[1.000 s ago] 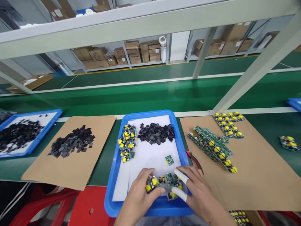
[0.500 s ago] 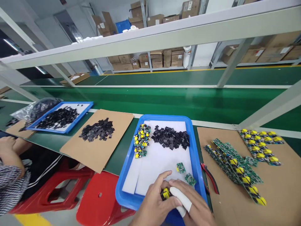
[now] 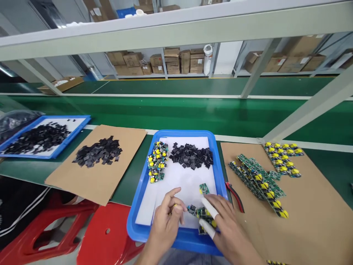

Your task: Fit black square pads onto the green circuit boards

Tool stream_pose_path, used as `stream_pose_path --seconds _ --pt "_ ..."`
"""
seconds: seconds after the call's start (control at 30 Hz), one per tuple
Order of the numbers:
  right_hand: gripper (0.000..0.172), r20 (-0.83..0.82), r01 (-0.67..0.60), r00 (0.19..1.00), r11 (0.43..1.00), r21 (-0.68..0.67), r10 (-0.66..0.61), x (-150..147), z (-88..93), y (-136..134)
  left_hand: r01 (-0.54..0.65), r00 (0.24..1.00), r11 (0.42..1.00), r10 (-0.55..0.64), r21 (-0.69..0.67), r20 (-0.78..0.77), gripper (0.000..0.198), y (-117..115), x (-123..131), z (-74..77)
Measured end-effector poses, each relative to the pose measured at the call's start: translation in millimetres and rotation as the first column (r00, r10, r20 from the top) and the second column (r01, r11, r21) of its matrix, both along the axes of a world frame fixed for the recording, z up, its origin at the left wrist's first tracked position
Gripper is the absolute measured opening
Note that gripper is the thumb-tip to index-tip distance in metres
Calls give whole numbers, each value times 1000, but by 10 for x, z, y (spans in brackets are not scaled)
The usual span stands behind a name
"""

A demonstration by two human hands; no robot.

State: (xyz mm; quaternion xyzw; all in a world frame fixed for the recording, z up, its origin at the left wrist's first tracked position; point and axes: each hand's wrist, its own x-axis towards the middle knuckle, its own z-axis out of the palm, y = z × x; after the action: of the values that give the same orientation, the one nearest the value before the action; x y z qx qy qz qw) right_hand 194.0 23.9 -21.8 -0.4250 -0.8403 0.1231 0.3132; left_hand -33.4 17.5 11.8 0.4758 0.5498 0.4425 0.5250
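Both hands work at the near edge of the blue tray [image 3: 138, 206]. The left hand [image 3: 165, 224] pinches a small yellow-topped part, while the right hand [image 3: 223, 228], with white-capped fingers, grips a strip of circuit boards [image 3: 199, 212], seemingly snapping one off. A loose board [image 3: 204, 188] lies just beyond; red cutters [image 3: 234, 191] sit outside the tray's right edge, not obstructing.

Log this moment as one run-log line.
left hand: pinching yellow part | right hand: on circuit boards | blue tray

The right hand [image 3: 228, 228] hides part of the circuit boards [image 3: 202, 215].
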Motion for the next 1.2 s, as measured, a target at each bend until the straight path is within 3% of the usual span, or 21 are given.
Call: stream_pose_path --seconds 0.1,0.17,0.27,0.37,0.47,0.6,0.73,0.8,0.9,1.0,1.07,1.13,1.2 --pt "56 -147 -159 977 987 -19 154 -36 132 3 164 986 986 -164 7 1 59 -46 107 106" --pt "52 -220 -284 935 959 0 277 -103 233 21 261 965 965 -261 22 -25 69 -58 170 195" --pt "53 -262 -337 905 941 42 336 -239 332 57 290 955 957 -289 7 -66 73 -59 198 257" --pt "54 -266 -282 913 950 133 308 -359 360 66 163 987 986 -163 16 -10 65 -77 197 182" --pt "51 -240 -224 935 959 172 261 -429 350 29 -73 994 997 70 33 89 55 -122 248 88" --pt "46 -280 -189 937 977 101 210 -482 258 -68 -342 930 940 341 -18 139 57 -181 373 71" --pt "41 -385 -109 915 993 47 118 -530 171 -117 -424 894 902 431 -84 124 63 -159 417 37" --pt "46 -380 -134 915 991 30 135 -505 205 -76 -381 919 921 387 -84 71 65 -91 367 14" --pt "63 -193 -247 954 967 -61 232 -332 303 66 -219 972 976 218 -2 -91 56 68 223 17" --pt "91 18 -144 988 966 -214 151 -61 308 230 6 944 998 15 63 -330 38 209 95 60" --pt "99 99 -102 987 966 -236 128 89 250 310 173 904 984 -140 46 -404 32 250 49 95" --pt "92 142 -126 977 965 -231 162 177 195 352 300 871 954 -268 14 -412 32 249 11 126" --pt "75 157 -155 968 960 -235 195 217 181 357 341 846 940 -314 -15 -430 34 221 -47 149"
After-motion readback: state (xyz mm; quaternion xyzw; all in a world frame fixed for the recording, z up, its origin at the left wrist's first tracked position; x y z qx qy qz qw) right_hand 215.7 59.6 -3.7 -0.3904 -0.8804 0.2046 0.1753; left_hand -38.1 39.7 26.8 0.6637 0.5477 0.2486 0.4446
